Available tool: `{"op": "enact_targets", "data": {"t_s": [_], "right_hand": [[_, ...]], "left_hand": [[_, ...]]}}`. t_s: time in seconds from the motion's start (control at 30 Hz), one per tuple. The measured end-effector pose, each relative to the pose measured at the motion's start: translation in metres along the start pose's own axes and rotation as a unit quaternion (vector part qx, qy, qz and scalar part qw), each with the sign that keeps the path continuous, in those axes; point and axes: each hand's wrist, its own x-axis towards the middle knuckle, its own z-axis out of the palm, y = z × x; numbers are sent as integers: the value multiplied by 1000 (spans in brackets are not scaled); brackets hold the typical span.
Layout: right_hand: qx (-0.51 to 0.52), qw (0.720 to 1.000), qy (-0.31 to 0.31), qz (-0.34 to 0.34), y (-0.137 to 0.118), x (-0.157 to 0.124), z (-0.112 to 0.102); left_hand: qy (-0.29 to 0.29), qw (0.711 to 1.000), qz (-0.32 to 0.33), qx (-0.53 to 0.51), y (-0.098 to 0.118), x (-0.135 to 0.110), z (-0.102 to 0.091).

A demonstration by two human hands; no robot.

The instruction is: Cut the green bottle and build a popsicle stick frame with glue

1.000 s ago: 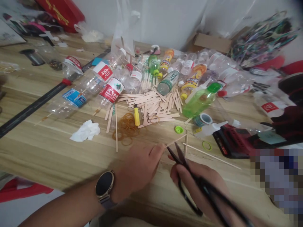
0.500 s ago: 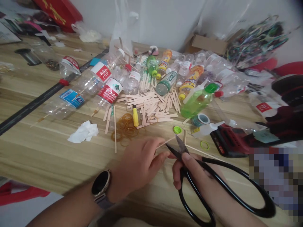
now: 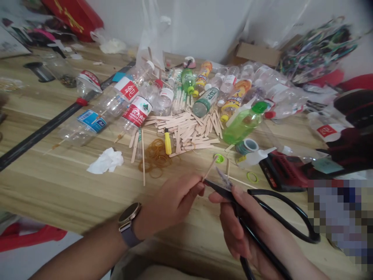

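Observation:
My left hand (image 3: 182,196), with a watch (image 3: 129,214) on its wrist, pinches a thin wooden stick (image 3: 211,166) near its lower end. The stick slants up and to the right, its tip by a green bottle cap (image 3: 219,158). In my right hand (image 3: 247,217) are black-handled scissors (image 3: 223,190), gripped close to the pivot with the blades parted. One blade tip is beside the stick, close to my left fingertips; whether it touches I cannot tell. The handle loops (image 3: 313,233) extend back over my right forearm.
Behind my hands lie a pile of flat wooden sticks (image 3: 189,132), rubber bands (image 3: 155,153), a yellow-handled screwdriver (image 3: 167,144) and several plastic bottles (image 3: 244,124). A crumpled tissue (image 3: 106,161) is on the left. A red and black power-tool battery (image 3: 279,173) sits on the right.
The stick has swung more upright in my left hand. My right hand has turned the scissors, and a blade tip now sits nearer the left fingertips.

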Motion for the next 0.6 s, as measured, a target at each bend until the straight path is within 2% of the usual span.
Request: {"op": "enact_targets", "data": {"t_s": [0.1, 0.17, 0.27, 0.47, 0.53, 0.6], "right_hand": [[-75, 994, 69, -42, -2, -6, 5], [-160, 979, 108, -70, -5, -9, 5], [-317, 936, 81, -128, -10, -11, 0], [-573, 781, 47, -243, -25, -9, -8], [-637, 709, 35, -299, -29, -6, -12], [-701, 612, 22, -366, -31, -4, -17]], "left_hand": [[-6, 1000, -8, -26, 0, 0, 0], [-9, 999, -9, -39, 0, 1, 0], [-20, 999, -14, -45, 0, 1, 1], [-43, 998, -35, -37, 1, 2, -2], [-57, 997, -45, -25, 1, 3, -3], [-64, 996, -56, -12, 1, 5, -4]]}}
